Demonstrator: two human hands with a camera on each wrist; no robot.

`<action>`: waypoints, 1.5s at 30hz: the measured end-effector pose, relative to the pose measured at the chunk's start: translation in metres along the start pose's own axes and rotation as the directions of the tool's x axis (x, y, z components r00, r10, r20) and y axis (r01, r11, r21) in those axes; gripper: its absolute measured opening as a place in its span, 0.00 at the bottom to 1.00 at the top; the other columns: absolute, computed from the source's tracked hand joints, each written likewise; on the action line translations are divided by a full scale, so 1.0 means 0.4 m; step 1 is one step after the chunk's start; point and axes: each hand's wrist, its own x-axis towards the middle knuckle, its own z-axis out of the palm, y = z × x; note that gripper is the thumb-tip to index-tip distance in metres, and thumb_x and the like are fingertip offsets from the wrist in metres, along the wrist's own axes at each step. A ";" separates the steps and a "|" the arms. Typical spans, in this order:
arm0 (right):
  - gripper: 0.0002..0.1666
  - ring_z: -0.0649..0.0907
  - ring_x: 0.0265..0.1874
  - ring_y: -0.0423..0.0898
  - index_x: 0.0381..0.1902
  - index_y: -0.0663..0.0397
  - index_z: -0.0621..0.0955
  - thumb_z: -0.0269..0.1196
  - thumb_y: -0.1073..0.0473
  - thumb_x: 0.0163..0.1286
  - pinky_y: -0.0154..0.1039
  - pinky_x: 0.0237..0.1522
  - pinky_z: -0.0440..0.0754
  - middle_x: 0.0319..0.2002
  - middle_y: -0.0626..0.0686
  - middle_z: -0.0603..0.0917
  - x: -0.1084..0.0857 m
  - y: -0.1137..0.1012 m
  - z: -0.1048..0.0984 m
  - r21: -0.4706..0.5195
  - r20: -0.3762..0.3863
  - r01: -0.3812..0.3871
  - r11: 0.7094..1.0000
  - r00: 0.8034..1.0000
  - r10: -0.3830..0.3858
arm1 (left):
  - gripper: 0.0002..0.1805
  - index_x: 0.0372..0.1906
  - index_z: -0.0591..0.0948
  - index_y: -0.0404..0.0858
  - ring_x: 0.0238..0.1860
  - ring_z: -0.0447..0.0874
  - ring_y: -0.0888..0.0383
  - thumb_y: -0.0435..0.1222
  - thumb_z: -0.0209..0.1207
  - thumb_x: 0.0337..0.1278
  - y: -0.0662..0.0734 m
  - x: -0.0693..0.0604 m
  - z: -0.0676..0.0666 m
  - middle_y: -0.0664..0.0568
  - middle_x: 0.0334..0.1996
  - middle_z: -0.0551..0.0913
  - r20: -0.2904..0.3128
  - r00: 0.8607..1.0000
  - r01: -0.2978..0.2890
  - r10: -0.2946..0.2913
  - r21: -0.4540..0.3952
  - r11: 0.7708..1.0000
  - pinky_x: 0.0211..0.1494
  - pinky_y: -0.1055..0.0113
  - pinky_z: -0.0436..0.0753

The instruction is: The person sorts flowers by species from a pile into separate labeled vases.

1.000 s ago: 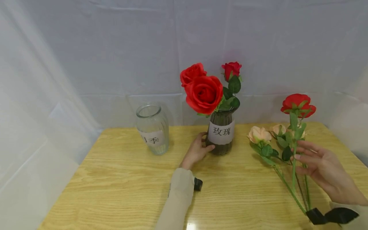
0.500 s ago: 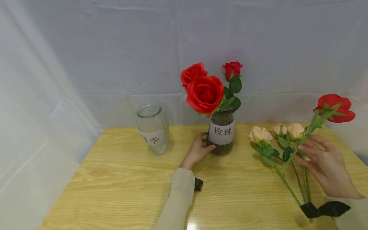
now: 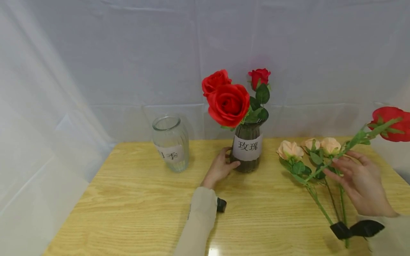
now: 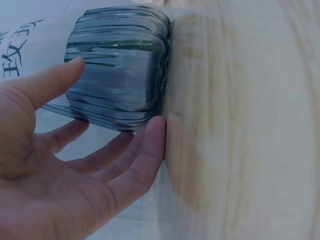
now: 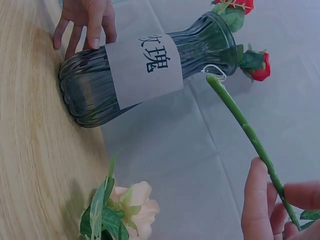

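Note:
My left hand [image 3: 219, 169] grips the lower left side of a dark glass vase [image 3: 245, 165], its thumb in front. In the left wrist view the fingers lie along the vase's base near the tabletop. Several red roses [image 3: 228, 105] stand in this vase, which bears a white paper label [image 3: 246, 147]. Over at the right, my right hand [image 3: 365, 186] pinches the green stem of another red rose [image 3: 387, 122], whose bloom leans to the right and is cut by the frame edge. In the right wrist view the stem's bare end [image 5: 235, 110] points toward the vase.
A clear glass vase [image 3: 174, 137] with a label stands left of the dark one. Peach roses [image 3: 289, 149] with long stems lie on the wooden table [image 3: 144, 213] under and beside my right hand. A white cloth [image 3: 128, 71] hangs behind the table.
The held red rose has tilted over to the right, its bloom moving from above the peach roses to the right frame edge. My left hand and the dark vase stay practically still.

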 end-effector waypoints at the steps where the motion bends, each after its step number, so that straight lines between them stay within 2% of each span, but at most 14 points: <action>1: 0.23 0.83 0.32 0.44 0.58 0.49 0.62 0.55 0.74 0.75 0.43 0.36 0.88 0.33 0.49 0.79 0.001 0.000 0.001 0.008 0.000 0.001 1.000 1.000 -0.001 | 0.36 0.75 0.63 0.34 0.56 0.79 0.42 0.35 0.64 0.68 0.000 0.000 0.000 0.33 0.64 0.74 0.000 1.000 0.001 -0.001 0.000 1.000 0.49 0.53 0.83; 8: 0.24 0.82 0.32 0.45 0.57 0.48 0.62 0.57 0.74 0.74 0.46 0.36 0.88 0.36 0.51 0.80 0.008 0.005 0.012 0.097 -0.002 0.022 0.995 1.000 -0.022 | 0.36 0.75 0.63 0.33 0.51 0.81 0.44 0.34 0.64 0.68 -0.005 0.001 0.001 0.33 0.63 0.74 0.005 1.000 0.000 0.000 -0.005 1.000 0.43 0.57 0.83; 12: 0.17 0.84 0.32 0.49 0.51 0.53 0.70 0.53 0.78 0.74 0.52 0.36 0.88 0.35 0.54 0.81 0.011 0.011 0.023 0.240 0.057 0.030 0.970 0.997 -0.045 | 0.36 0.75 0.63 0.34 0.52 0.80 0.43 0.35 0.64 0.68 -0.003 0.001 0.001 0.33 0.64 0.74 0.006 1.000 0.003 -0.003 -0.010 1.000 0.43 0.57 0.83; 15: 0.17 0.85 0.31 0.52 0.47 0.54 0.72 0.51 0.80 0.73 0.55 0.36 0.88 0.34 0.56 0.82 0.013 0.014 0.033 0.318 0.081 0.028 0.948 0.995 -0.057 | 0.36 0.76 0.63 0.34 0.54 0.79 0.42 0.35 0.64 0.68 -0.002 0.001 0.001 0.33 0.64 0.73 0.006 1.000 0.004 -0.004 -0.010 1.000 0.46 0.55 0.83; 21: 0.22 0.85 0.29 0.52 0.50 0.51 0.66 0.51 0.81 0.72 0.54 0.35 0.88 0.32 0.57 0.82 0.016 0.019 0.059 0.326 0.065 0.042 0.945 0.996 -0.067 | 0.36 0.76 0.63 0.34 0.55 0.79 0.43 0.35 0.64 0.68 -0.006 0.007 0.004 0.34 0.64 0.74 0.005 1.000 -0.001 0.001 0.000 1.000 0.46 0.56 0.83; 28: 0.18 0.85 0.28 0.53 0.47 0.54 0.69 0.54 0.81 0.71 0.56 0.34 0.88 0.29 0.58 0.82 0.021 0.023 0.091 0.365 0.045 0.062 0.929 0.995 -0.084 | 0.36 0.76 0.63 0.34 0.50 0.81 0.45 0.35 0.63 0.68 -0.006 0.009 0.004 0.34 0.63 0.74 0.009 1.000 0.007 -0.007 -0.011 1.000 0.41 0.58 0.83; 33: 0.13 0.84 0.27 0.56 0.40 0.61 0.73 0.52 0.83 0.71 0.57 0.33 0.87 0.29 0.61 0.80 0.024 0.032 0.116 0.441 0.063 0.101 0.892 0.988 -0.143 | 0.35 0.75 0.63 0.34 0.50 0.81 0.45 0.34 0.63 0.68 -0.005 0.007 0.003 0.34 0.63 0.74 0.008 1.000 0.003 -0.003 -0.018 1.000 0.42 0.58 0.83; 35: 0.13 0.83 0.27 0.58 0.37 0.64 0.74 0.49 0.83 0.71 0.59 0.33 0.87 0.29 0.63 0.80 0.026 0.036 0.125 0.494 0.077 0.110 0.863 0.983 -0.169 | 0.36 0.75 0.63 0.34 0.49 0.81 0.45 0.34 0.64 0.68 -0.005 0.006 0.003 0.34 0.63 0.74 0.010 1.000 0.002 -0.002 -0.022 1.000 0.41 0.58 0.83; 38: 0.13 0.83 0.27 0.59 0.36 0.65 0.74 0.49 0.84 0.71 0.60 0.33 0.87 0.33 0.62 0.78 0.029 0.037 0.139 0.527 0.073 0.102 0.844 0.984 -0.164 | 0.36 0.75 0.63 0.33 0.47 0.82 0.46 0.34 0.64 0.67 -0.006 0.005 0.003 0.34 0.63 0.74 0.011 1.000 0.002 -0.001 -0.025 1.000 0.39 0.59 0.83; 40: 0.13 0.83 0.27 0.59 0.37 0.63 0.74 0.50 0.83 0.71 0.60 0.33 0.87 0.37 0.61 0.77 0.033 0.035 0.149 0.519 0.052 0.097 0.849 0.988 -0.145 | 0.36 0.75 0.63 0.34 0.45 0.82 0.47 0.34 0.64 0.67 -0.006 0.004 0.003 0.34 0.63 0.74 0.012 1.000 0.005 -0.004 -0.028 1.000 0.38 0.60 0.83; 45: 0.13 0.81 0.27 0.56 0.43 0.58 0.67 0.53 0.79 0.73 0.57 0.34 0.87 0.42 0.58 0.73 0.042 0.026 0.179 0.441 -0.015 0.099 0.892 0.995 -0.103 | 0.36 0.75 0.63 0.34 0.46 0.81 0.47 0.34 0.64 0.68 -0.007 0.005 0.001 0.34 0.63 0.74 0.013 1.000 0.010 -0.009 -0.031 0.999 0.38 0.60 0.83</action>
